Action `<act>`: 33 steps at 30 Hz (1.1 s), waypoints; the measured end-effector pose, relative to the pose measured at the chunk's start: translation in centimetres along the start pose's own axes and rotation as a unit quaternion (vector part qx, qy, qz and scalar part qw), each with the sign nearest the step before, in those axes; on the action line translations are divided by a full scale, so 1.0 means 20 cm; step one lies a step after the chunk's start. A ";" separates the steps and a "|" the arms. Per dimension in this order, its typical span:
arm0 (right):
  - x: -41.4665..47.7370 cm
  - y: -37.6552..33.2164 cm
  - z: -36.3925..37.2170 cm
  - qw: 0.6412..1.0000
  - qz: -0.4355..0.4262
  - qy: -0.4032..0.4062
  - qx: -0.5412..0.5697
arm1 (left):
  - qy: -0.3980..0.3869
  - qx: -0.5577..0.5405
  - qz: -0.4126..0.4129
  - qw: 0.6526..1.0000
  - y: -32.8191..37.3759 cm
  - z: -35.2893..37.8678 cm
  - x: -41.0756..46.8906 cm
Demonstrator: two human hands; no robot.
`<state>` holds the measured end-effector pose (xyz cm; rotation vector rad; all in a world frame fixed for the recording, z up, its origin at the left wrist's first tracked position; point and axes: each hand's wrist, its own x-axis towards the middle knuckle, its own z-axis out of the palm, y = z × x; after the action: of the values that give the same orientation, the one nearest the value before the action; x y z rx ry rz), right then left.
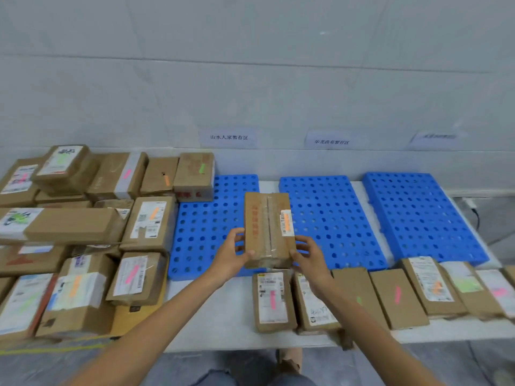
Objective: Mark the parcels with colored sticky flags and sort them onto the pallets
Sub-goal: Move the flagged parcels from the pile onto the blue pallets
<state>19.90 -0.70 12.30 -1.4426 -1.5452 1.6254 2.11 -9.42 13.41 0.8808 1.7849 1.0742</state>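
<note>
I hold a brown taped parcel [266,227] with an orange flag on its white label, above the gap between the left blue pallet [206,227] and the middle blue pallet [331,218]. My left hand [232,253] grips its near left corner and my right hand [308,256] its near right corner. A third blue pallet [423,215] lies at the right. All three pallets carry no parcels, except that one box at the back left overlaps the left pallet's corner.
A large pile of flagged parcels [80,232] covers the table's left side. A row of flat flagged parcels [390,296] lines the front edge [223,341] at the right. Paper zone signs [228,137] hang on the wall behind each pallet.
</note>
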 end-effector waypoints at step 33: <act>1.66 -0.02 -0.52 0.970 0.005 0.006 -0.241 | 0.131 0.033 -0.033 0.990 0.06 0.84 1.57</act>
<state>17.84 32.76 2.66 -1.6939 -2.0236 1.2896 5.35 23.48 0.40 0.7396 2.0625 1.1346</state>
